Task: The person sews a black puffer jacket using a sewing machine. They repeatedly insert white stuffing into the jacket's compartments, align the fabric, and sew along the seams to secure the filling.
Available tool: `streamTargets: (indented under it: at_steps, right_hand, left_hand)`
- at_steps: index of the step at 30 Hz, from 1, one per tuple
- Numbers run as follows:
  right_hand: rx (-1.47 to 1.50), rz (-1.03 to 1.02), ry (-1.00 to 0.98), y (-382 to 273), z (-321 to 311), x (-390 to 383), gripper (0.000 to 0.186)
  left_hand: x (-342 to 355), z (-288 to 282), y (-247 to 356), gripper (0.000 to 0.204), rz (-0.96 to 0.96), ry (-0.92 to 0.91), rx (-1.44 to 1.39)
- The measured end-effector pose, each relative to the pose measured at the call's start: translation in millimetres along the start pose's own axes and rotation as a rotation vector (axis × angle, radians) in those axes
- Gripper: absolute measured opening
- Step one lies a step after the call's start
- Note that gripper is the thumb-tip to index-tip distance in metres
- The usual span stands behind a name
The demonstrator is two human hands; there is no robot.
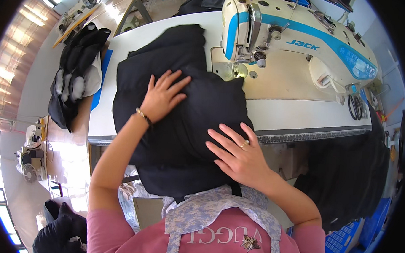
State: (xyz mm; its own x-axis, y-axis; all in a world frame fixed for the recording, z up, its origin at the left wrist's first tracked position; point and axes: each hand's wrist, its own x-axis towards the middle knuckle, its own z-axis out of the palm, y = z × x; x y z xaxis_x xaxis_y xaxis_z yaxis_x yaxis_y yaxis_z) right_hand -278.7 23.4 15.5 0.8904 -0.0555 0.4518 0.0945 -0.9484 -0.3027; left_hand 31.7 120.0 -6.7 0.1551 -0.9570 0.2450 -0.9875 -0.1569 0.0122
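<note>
While the left grip point(160, 99) lies farther across the black fabric point(191, 126), the right grip point(244, 160) rests nearer, both spread, unclenched.

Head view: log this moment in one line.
left hand: open, on black padded fabric | right hand: open, on fabric | fabric: extends past white table edge | sewing machine: upper right

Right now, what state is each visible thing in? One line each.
Left hand: open, on the black fabric.
Right hand: open, on the black fabric.
Black fabric: partly on the table, partly over its front edge.
Sewing machine: upright; running or stopped, cannot tell.
Fan: upright; spinning or still, cannot tell.
Curtain: hanging, light showing through.
Apron: worn over a pink shirt.
</note>
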Motion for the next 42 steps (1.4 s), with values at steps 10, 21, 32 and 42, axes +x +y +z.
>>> streamTargets:
  at_steps: [10, 21, 32, 42]
  right_hand:
    - [-0.050, 0.082, -0.013, 1.5, 46.9, 32.3, 0.049]
    - [0.907, 0.690, 0.438, 26.8, -1.1, -14.3, 0.036]
    - [1.061, 0.737, -0.244, 55.5, 29.1, 27.7, 0.062]
    - [0.690, 0.645, 0.463, 49.7, 26.7, 31.3, 0.044]
  left_hand:
    - [98.5, -7.4, 9.9, 0.041, 0.041, 0.224, -0.291]
    - [106.7, -4.3, 7.4, 0.019, -0.211, 0.077, -1.282]
    - [104.5, -3.1, 26.9, 0.016, -0.138, 0.378, -1.183]
    - [101.8, 3.8, 30.6, 0.015, -0.157, 0.439, -1.126]
